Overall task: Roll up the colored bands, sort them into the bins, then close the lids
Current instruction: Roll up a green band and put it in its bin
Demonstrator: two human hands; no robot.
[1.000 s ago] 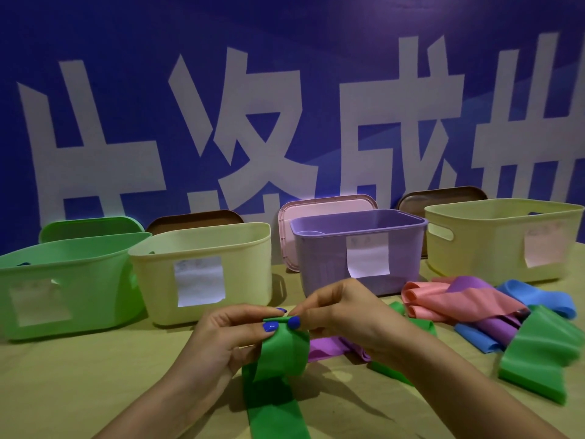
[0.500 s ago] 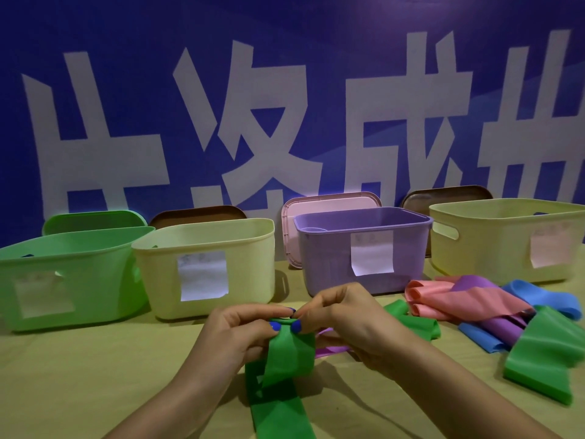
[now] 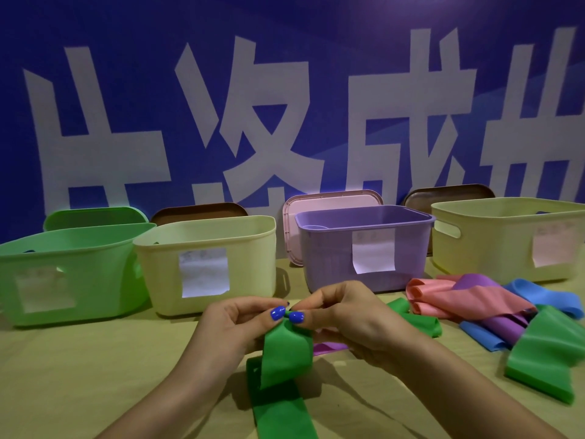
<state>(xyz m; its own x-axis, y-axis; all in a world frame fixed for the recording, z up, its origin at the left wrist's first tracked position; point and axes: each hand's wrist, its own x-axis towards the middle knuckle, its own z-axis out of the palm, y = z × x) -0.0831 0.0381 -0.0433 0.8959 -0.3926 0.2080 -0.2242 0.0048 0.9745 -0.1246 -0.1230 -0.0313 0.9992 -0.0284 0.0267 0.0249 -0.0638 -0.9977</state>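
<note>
A blue wall fills the background, printed with huge white Chinese characters; the one right of centre reads 成, while the others are cropped at the frame edges and I would not vouch for them. Below it runs the tan table, with four open bins in a row along its far side. From the left: a green bin, a pale yellow bin, a purple bin and a second pale yellow bin. Each carries a white paper label on its front, but any writing on these is too faint to read. Lids stand on edge behind the bins: a green lid, a brown lid, a pink lid and another brown lid.

On the table at right lies a loose heap of bands: a pink band, a purple band, a blue band and a folded green band.

Front and centre, the left hand and right hand meet above the table, thumb and forefinger of each pinching the top end of a long green band. The blue-painted thumbnails sit almost touching, other fingers curled behind. The band hangs from the pinch and trails along the table toward the viewer.
</note>
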